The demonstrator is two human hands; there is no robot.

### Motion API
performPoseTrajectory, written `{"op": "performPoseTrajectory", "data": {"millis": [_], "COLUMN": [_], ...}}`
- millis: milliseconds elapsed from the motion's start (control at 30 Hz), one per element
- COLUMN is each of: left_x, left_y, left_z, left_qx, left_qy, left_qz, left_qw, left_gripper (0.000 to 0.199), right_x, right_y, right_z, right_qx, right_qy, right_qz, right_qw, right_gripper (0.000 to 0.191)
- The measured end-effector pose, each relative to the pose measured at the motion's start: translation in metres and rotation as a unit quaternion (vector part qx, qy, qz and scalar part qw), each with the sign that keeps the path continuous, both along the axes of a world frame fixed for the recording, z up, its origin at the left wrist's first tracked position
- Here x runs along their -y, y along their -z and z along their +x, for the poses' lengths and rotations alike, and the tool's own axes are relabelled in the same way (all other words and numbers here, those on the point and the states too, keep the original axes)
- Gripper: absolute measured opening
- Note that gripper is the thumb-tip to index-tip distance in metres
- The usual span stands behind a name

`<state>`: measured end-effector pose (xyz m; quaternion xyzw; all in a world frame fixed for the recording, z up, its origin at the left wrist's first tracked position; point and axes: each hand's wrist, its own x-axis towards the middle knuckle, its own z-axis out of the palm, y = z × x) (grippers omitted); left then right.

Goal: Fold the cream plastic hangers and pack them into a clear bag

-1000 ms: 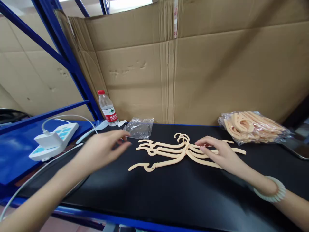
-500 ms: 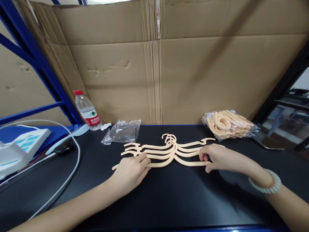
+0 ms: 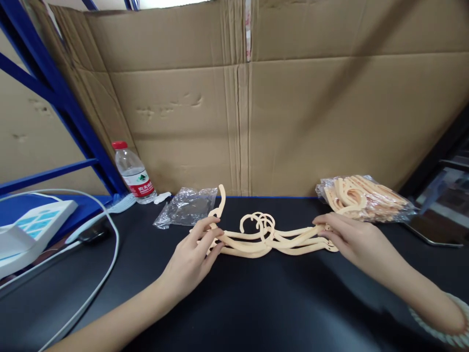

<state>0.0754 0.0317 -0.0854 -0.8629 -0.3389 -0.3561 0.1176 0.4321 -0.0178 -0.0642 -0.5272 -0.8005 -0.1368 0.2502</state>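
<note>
Several beige plastic clothes hangers [image 3: 249, 250] lie bunched on the black tabletop in front of me, their hooks overlapping at the centre and pointing away. My left hand [image 3: 192, 254] is closed around the left arm of a hanger, fingertips pressed together over it. That hanger's jointed end piece sticks up beyond my fingers. At the other side, my right hand [image 3: 353, 242] pinches the right arm of a hanger near its joint. A curved end piece shows past the right fingers. Which hangers lie under each hand is partly hidden.
Behind the left hand lies a crumpled clear plastic bag [image 3: 188, 205]. A water bottle [image 3: 137, 176] stands at the back left. More beige hangers in a clear bag [image 3: 366, 198] rest at the back right, beside a flat dark device [image 3: 432, 235]. A white cable [image 3: 116, 244] loops at left.
The hangers are gathered closer together, and a left end piece now points upward. My right hand has shifted right and holds a hanger end. The view has shifted slightly.
</note>
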Motion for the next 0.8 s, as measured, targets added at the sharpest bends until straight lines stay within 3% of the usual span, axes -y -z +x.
{"op": "performPoseTrajectory", "data": {"millis": [300,600,667,800], "left_x": [0.0,0.001,0.001,0.002], "left_y": [-0.008,-0.005,-0.006,-0.012], "left_z": [-0.002,-0.004,-0.003,-0.001], "left_qx": [0.095,0.237,0.252,0.308], "left_qy": [0.064,0.052,0.048,0.063], "left_qz": [-0.065,-0.177,-0.187,-0.261], "left_qw": [0.991,0.954,0.948,0.913], "left_gripper": [0.011,0.007,0.008,0.011], "right_x": [-0.011,-0.01,-0.007,-0.005], "right_y": [0.017,0.011,0.01,0.008], "right_z": [0.0,-0.016,-0.02,-0.023], "right_qx": [0.058,-0.171,-0.263,-0.462], "right_qy": [0.05,-0.06,-0.069,-0.102], "right_qz": [0.078,0.09,0.035,-0.104], "right_qw": [0.994,0.979,0.962,0.875], "right_gripper": [0.027,0.021,0.016,0.016]}}
